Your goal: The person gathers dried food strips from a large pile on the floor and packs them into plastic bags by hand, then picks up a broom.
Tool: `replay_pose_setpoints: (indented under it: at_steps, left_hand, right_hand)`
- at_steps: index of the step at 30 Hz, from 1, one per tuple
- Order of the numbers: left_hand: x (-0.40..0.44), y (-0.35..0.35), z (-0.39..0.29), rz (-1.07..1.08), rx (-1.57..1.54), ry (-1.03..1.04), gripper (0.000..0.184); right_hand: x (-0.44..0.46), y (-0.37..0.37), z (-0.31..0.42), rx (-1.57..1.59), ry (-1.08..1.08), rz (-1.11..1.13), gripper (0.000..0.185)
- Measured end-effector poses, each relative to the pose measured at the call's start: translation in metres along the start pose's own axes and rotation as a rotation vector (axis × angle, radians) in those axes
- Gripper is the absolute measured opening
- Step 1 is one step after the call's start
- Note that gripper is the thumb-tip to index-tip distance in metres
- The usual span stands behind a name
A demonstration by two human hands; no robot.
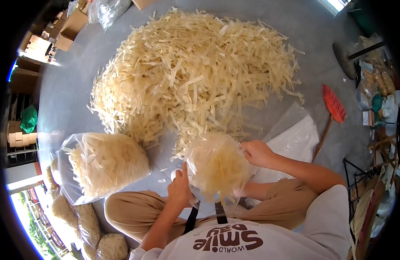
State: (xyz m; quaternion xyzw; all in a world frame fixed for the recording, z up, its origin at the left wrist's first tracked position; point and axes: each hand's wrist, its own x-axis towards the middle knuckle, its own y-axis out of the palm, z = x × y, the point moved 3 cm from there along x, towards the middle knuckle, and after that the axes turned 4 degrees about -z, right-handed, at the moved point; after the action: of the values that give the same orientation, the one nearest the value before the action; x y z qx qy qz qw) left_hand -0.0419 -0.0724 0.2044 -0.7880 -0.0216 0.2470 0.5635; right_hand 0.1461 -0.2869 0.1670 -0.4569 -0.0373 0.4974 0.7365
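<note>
A clear plastic bag (219,162) filled with pale yellow flat strips stands between my legs, its mouth facing up toward me. My left hand (179,190) grips the near left side of this bag, the thumb pointing up along the plastic. On the far right of the bag's rim, my right hand (256,154) has its fingers closed on the plastic edge. Just beyond lies a large loose pile of the same strips (200,73), spread over the floor. To the left, another filled clear bag (109,162) rests on its side, its loose plastic mouth toward the left.
Flat plastic bags (295,141) lie stacked at the right, beside a red broom (334,104). Filled bags (85,221) sit at lower left. Cardboard boxes (72,28) stand at upper left. A black stand with a round base (345,60) and a metal rack (360,173) are on the right.
</note>
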Motion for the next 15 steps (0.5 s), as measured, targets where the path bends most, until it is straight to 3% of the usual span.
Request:
replay_pose_setpoints:
  at_steps: [1, 3, 4, 6, 10, 12, 13, 15]
  left_hand:
    - [0.008, 0.003, 0.013, 0.001, 0.020, -0.098, 0.056]
    - [0.024, -0.012, 0.041, -0.266, -0.164, -0.087, 0.051]
    - [0.033, -0.024, 0.043, -0.267, -0.170, -0.081, 0.051]
    - [0.048, -0.054, 0.045, -0.469, -0.369, -0.213, 0.046]
    - [0.076, -0.062, 0.045, -0.324, -0.492, -0.208, 0.037]
    - [0.096, -0.070, 0.048, -0.271, -0.711, -0.189, 0.025]
    - [0.109, -0.075, 0.048, -0.278, -0.709, -0.185, 0.025]
    - [0.136, -0.081, 0.052, -0.282, -1.132, -0.249, 0.026]
  right_hand:
    - [0.005, -0.005, -0.001, -0.008, 0.002, -0.014, 0.028]
    - [0.016, -0.024, 0.002, 0.252, -0.040, -0.334, 0.020]
    - [0.021, -0.029, 0.004, 0.245, -0.035, -0.337, 0.020]
    - [0.029, -0.049, 0.005, 0.413, -0.018, -0.435, 0.021]
    - [0.045, -0.064, 0.000, 0.204, -0.053, -0.236, 0.028]
    - [0.062, -0.059, -0.017, 0.715, -0.016, -0.167, 0.040]
    - [0.071, -0.062, -0.026, 0.713, -0.022, -0.171, 0.040]
    - [0.091, -0.069, -0.056, 0.881, 0.233, -0.229, 0.050]
